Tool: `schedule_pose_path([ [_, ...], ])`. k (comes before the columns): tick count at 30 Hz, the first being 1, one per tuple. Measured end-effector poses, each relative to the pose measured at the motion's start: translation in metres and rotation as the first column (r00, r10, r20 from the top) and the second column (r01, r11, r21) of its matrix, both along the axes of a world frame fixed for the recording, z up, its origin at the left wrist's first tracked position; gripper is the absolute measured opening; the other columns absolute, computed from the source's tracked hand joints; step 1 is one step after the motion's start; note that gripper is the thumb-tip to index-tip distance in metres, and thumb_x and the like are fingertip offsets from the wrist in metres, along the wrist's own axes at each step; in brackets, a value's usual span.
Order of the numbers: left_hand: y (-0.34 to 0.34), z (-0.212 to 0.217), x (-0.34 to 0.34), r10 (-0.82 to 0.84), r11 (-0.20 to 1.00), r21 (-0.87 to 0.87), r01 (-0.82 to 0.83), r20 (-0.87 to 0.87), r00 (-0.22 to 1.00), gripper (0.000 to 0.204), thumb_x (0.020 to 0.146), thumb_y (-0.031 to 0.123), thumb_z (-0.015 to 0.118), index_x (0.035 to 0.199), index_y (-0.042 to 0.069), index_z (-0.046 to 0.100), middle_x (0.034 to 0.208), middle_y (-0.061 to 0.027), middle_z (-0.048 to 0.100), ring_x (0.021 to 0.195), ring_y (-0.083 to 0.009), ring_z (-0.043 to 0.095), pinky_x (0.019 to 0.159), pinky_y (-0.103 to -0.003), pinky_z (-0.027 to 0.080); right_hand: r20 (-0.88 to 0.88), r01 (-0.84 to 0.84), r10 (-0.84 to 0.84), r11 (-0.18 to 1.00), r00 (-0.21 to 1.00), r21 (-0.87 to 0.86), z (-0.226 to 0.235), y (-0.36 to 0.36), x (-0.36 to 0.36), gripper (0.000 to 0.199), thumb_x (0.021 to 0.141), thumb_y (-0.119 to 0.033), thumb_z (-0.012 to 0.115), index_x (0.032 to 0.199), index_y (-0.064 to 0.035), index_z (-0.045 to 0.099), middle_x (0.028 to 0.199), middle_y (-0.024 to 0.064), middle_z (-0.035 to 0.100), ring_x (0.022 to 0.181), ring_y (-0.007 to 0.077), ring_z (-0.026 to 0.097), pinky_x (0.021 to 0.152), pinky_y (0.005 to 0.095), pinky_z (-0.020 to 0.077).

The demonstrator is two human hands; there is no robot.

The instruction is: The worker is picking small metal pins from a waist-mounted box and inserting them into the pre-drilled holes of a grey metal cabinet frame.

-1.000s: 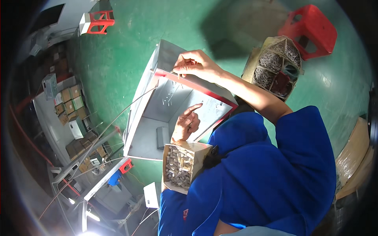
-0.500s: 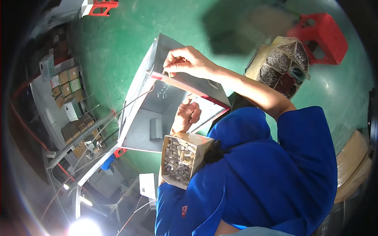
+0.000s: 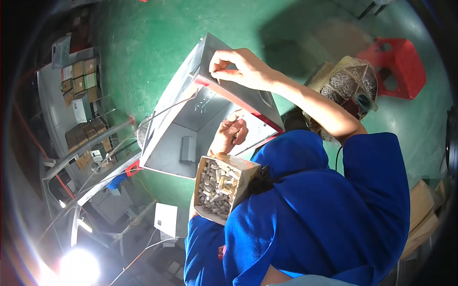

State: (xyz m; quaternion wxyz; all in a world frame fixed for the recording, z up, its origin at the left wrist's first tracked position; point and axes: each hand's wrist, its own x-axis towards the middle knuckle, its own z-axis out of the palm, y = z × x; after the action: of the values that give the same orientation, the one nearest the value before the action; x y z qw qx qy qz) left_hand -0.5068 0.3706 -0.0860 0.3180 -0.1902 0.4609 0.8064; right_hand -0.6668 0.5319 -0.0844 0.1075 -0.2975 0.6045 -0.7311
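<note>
Pinching a small pale fastener-like piece between thumb and forefinger, the right hand [image 3: 241,69] now sits on the top edge of the grey sheet-metal box [image 3: 191,124], at its red-trimmed rim; a second ago it rested a little lower on that same edge, so the fingers have crept up to the corner, which suggests the piece is being set there. The left hand [image 3: 231,136] has stayed inside the open box, fingers curled narrow against the inner wall; whether they hold anything I cannot tell. The whole view has swung, and the box looks closer and more upright than before.

A cardboard carton [image 3: 222,188] is propped against the blue-sleeved left arm, just below the left hand, and is packed with small pale cylindrical parts. Behind the right forearm, a second open carton [image 3: 350,83] with dividers holds a tangle of grey metal bits. A red plastic stool [image 3: 398,64] stands on the green floor [image 3: 143,43].
</note>
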Motion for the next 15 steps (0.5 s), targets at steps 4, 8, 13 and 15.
schedule_pose_path([
  [4,-0.003,-0.008,0.004,0.008,1.000,-0.029,-0.009,-0.030,1.000,0.024,0.093,0.019,0.054,0.116,0.014,0.060,0.052,-0.0002,0.040,0.042,-0.0073,0.030,0.037,-0.020,0.022,-0.022,-0.018,0.020,0.997,1.000,0.082,0.006,-0.003,0.001,0.010,0.087,-0.007,0.061,0.086,-0.0008,0.052,0.074,0.0078,0.061,0.071,0.0145,0.060,0.067,0.0303,0.0476],
  [8,-0.003,-0.005,0.002,0.023,1.000,-0.002,-0.023,-0.013,1.000,0.024,0.093,0.019,0.054,0.115,0.012,0.060,0.053,0.0003,0.040,0.043,-0.0069,0.029,0.038,-0.020,0.021,-0.066,0.018,-0.006,0.983,0.998,0.184,0.005,-0.011,-0.002,0.019,0.091,-0.016,0.058,0.084,0.0008,0.051,0.073,0.0084,0.061,0.066,0.0152,0.057,0.062,0.0308,0.0457],
  [13,-0.004,-0.002,0.001,0.003,1.000,-0.010,-0.003,-0.011,1.000,0.023,0.093,0.018,0.054,0.114,0.011,0.060,0.054,0.0005,0.040,0.044,-0.0066,0.029,0.038,-0.020,0.021,0.140,-0.164,0.152,0.984,0.978,0.075,0.002,-0.013,-0.004,0.025,0.092,-0.022,0.057,0.084,0.0010,0.053,0.072,0.0068,0.058,0.065,0.0141,0.055,0.059,0.0287,0.0456],
  [15,-0.004,-0.004,0.002,0.021,1.000,-0.011,-0.021,-0.008,1.000,0.020,0.093,0.018,0.055,0.110,0.010,0.061,0.053,0.0005,0.040,0.043,-0.0065,0.029,0.037,-0.021,0.021,0.160,-0.204,0.187,0.974,0.969,0.095,0.002,-0.014,-0.003,0.026,0.092,-0.024,0.056,0.085,0.0011,0.054,0.071,0.0066,0.057,0.065,0.0139,0.055,0.059,0.0284,0.0464],
])
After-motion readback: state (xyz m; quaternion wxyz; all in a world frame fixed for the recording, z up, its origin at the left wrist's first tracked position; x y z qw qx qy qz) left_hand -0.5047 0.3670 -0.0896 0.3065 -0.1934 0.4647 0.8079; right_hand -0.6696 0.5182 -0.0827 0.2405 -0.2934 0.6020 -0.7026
